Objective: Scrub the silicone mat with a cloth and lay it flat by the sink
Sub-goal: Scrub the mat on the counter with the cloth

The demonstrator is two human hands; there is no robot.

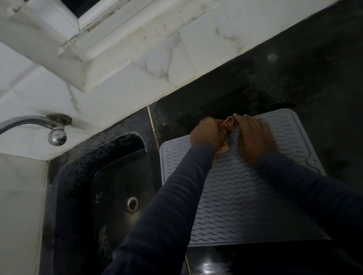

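— Gripping what, left hand (207, 133)?
— Red-checked cloth (227, 122), fingers curled round it, at far edge of the silicone mat (251, 196).
— Right hand (255, 138)?
— Palm down on the silicone mat, fingertips by the cloth. Pinching or not, can't tell.
— Mat position?
— Flat on black table (320, 89), centre-right of frame, just right of sink (74, 183).

Shows slate grey-blue all over the silicone mat (241, 197), with rows of raised wavy lines inside a plain border, and red-and-white checks on the cloth (228, 124) at its far edge. Reads glossy black with fine pale speckles on the bench (319, 79), black too in the sink (78, 183), with a silver drain (132, 204) ring at its bottom. Gives white with thin grey-brown marble veins on the wall tiles (132, 87), shiny chrome on the tap (57, 137), and plain dark navy on both sleeves (159, 221).
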